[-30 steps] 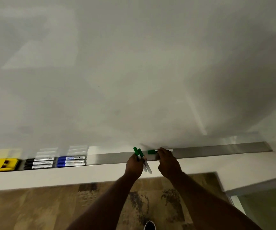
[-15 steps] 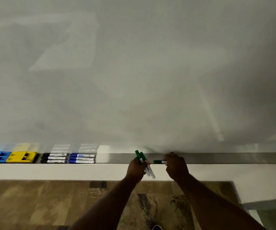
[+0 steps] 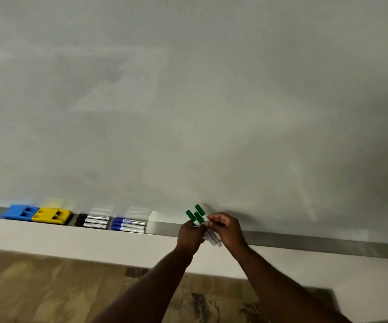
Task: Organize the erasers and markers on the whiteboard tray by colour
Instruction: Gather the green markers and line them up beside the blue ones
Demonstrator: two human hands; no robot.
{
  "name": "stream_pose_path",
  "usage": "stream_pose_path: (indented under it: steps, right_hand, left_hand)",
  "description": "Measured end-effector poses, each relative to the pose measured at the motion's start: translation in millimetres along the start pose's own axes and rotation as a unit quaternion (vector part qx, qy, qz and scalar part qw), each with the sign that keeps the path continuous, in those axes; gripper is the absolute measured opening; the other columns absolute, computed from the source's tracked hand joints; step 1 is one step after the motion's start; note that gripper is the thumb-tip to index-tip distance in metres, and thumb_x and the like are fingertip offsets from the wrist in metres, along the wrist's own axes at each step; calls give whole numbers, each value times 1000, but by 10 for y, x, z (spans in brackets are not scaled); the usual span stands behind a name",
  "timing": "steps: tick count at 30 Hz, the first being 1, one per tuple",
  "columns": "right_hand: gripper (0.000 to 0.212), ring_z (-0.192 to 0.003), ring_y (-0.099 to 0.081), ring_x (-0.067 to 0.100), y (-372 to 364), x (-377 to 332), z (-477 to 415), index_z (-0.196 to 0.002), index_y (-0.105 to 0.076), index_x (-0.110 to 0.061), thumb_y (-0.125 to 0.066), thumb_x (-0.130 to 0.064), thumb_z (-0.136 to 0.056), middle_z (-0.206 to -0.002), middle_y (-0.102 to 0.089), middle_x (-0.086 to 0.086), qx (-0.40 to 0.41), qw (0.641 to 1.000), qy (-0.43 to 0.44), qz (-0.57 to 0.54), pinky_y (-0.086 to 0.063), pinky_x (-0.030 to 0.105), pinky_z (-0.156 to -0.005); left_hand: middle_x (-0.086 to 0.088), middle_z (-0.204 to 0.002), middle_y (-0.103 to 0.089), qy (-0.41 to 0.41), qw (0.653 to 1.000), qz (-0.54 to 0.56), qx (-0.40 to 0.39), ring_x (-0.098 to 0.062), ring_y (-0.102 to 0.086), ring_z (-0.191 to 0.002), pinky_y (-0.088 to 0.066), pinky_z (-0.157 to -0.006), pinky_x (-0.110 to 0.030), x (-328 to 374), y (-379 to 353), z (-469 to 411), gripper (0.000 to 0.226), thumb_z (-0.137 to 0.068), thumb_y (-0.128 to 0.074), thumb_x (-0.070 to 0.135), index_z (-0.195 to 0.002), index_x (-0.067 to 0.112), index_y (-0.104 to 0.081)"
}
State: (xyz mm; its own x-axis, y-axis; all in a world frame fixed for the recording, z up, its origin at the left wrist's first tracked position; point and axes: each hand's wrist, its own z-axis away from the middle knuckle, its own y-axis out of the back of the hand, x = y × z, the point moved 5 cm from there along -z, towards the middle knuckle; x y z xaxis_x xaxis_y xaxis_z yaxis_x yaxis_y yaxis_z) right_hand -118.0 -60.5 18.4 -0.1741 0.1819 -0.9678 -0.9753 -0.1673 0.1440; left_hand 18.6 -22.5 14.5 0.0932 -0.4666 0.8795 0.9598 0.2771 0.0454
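Hands: left [image 3: 189,234] and right [image 3: 226,229] grasp three green-capped markers [image 3: 198,216].
Tray [image 3: 304,242]: long grey metal ledge.
Erasers: blue [image 3: 20,212], yellow [image 3: 52,215] blocks at its left end.

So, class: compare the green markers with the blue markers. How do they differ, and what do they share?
1. The green markers are held in both hands, left hand and right hand; the blue markers lie on the tray.
2. The green ones tilt, caps up; the blue ones lie flat, stacked neatly.
Shared: three in each group, with light barrels and coloured caps.
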Motion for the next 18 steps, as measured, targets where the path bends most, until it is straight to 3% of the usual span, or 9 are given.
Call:
stream_pose_path:
  steps: [3,6,10,14,18]
  right_hand:
    - [15,-93,-72,26,-120,-153,3,-96,-74,-7,-75,-2,-82,-97,-77,13,-4,998,0,-56,-56,36,-85]
    - [21,-101,-70,35,-248,-279,35,-104,-74,-3,-75,-6,-83,-105,-75,19,-28,995,-2,-95,-56,46,-93]
    - [27,-97,-74,22,-420,-438,161,-109,-75,-21,-72,-8,-86,-105,-78,2,-91,989,-3,-115,-61,32,-75]
    - [36,-95,-75,27,-562,-475,265,-118,-71,-30,-76,-22,-83,-107,-77,1,-135,985,-29,-104,-63,43,-70]
    - [37,-93,-75,29,-650,-459,334,-120,-69,-34,-75,-24,-85,-107,-77,3,-155,983,-27,-93,-61,39,-62]
  left_hand:
    - [-10,-82,-71,-15,998,47,28,-22,-65,-72,-56,-67,-36,91,118,52,14,-84,-68,19,-95,10,-71]
    - [0,-74,-72,-26,994,94,56,-14,-62,-66,-51,-63,-28,169,248,116,9,-83,-71,23,-89,17,-75]
    - [2,-65,-72,-21,987,145,65,-9,-63,-57,-49,-59,-24,235,398,183,14,-86,-68,22,-78,16,-77]
    - [-8,-69,-70,-12,977,198,76,-21,-64,-65,-53,-62,-30,236,498,215,16,-89,-62,16,-80,11,-74]
    - [-10,-71,-68,-29,975,209,71,-21,-61,-62,-51,-56,-30,226,558,255,16,-89,-62,20,-81,13,-74]
